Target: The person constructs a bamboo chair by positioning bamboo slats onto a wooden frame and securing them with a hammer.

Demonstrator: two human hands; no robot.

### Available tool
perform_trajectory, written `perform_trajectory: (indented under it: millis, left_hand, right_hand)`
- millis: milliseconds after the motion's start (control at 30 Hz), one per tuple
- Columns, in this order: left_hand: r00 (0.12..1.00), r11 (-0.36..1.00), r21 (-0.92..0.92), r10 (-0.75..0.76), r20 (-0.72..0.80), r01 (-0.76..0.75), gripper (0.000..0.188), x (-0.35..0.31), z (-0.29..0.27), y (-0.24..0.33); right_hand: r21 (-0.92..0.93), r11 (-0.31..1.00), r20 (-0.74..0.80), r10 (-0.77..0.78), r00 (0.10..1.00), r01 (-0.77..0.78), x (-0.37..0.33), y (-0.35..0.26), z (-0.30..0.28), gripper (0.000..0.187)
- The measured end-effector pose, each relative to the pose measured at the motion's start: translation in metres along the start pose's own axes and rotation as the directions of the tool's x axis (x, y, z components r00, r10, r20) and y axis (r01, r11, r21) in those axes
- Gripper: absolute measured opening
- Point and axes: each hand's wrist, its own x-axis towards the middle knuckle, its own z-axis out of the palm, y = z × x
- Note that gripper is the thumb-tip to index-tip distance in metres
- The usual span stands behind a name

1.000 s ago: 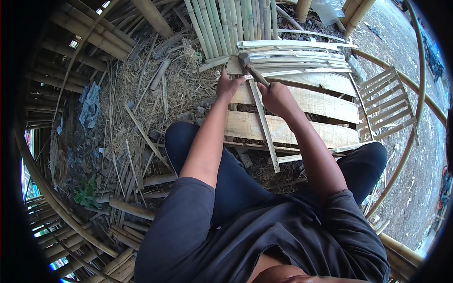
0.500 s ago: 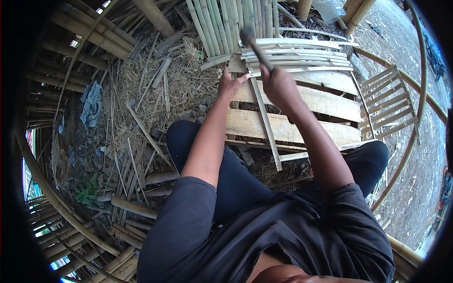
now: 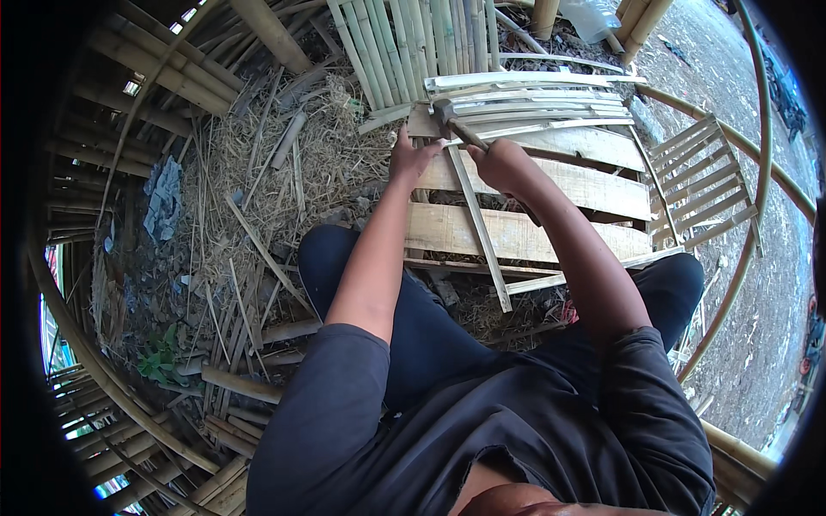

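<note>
My right hand [image 3: 504, 167] is closed round the handle of a hammer [image 3: 465, 133]. The hammer's dark head is low, right beside the fingertips of my left hand [image 3: 415, 163]. My left hand grips the left end of a thin pale bamboo strip [image 3: 542, 129]; some of its fingers are hidden. That strip lies across a slatted panel of pale wooden boards [image 3: 529, 230] in front of me. A narrow upright slat [image 3: 478, 225] crosses the boards under my right hand. Several more pale strips [image 3: 533, 96] lie along the panel's far side.
Green bamboo poles [image 3: 413, 43] stand beyond the panel. To the right are a small slatted rack [image 3: 704, 182] and a curved bamboo pole [image 3: 766, 129]. Straw and bamboo scraps [image 3: 258, 146] cover the ground at left, with a crumpled bluish cloth [image 3: 163, 198].
The hammer head has come down from raised beyond the panel to beside my left fingertips. My right hand has tilted with it, while my left hand stays at the strip's end.
</note>
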Motion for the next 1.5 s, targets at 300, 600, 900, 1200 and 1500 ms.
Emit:
perform_trajectory:
  millis: [300, 600, 900, 1200, 1500]
  left_hand:
    - [0.999, 1.0, 0.026, 0.008, -0.042, -0.007, 0.117, 0.01, -0.001, -0.015]
    - [1.0, 1.0, -0.005, -0.004, 0.002, 0.004, 0.118, 0.003, 0.003, -0.005]
    - [0.999, 0.999, 0.01, 0.032, -0.008, -0.031, 0.117, 0.021, 0.003, -0.025]
    - [0.995, 0.994, -0.031, 0.101, -0.018, -0.101, 0.122, 0.02, 0.003, -0.027]
    - [0.997, 0.997, -0.017, 0.082, 0.012, -0.081, 0.126, 0.016, 0.003, -0.022]
  right_hand:
    - [0.103, 0.995, -0.003, 0.012, 1.0, -0.012, -0.011, -0.014, -0.017, 0.068]
    - [0.1, 0.993, -0.327, -0.031, 0.945, 0.067, -0.021, -0.012, 0.001, 0.06]
    - [0.113, 0.993, -0.182, 0.043, 0.982, -0.023, -0.016, 0.002, -0.019, 0.068]
    - [0.039, 0.999, -0.021, -0.008, 1.0, 0.008, -0.005, -0.005, -0.002, 0.062]
    - [0.042, 0.995, 0.118, 0.082, 0.99, -0.087, -0.004, -0.024, -0.031, 0.062]
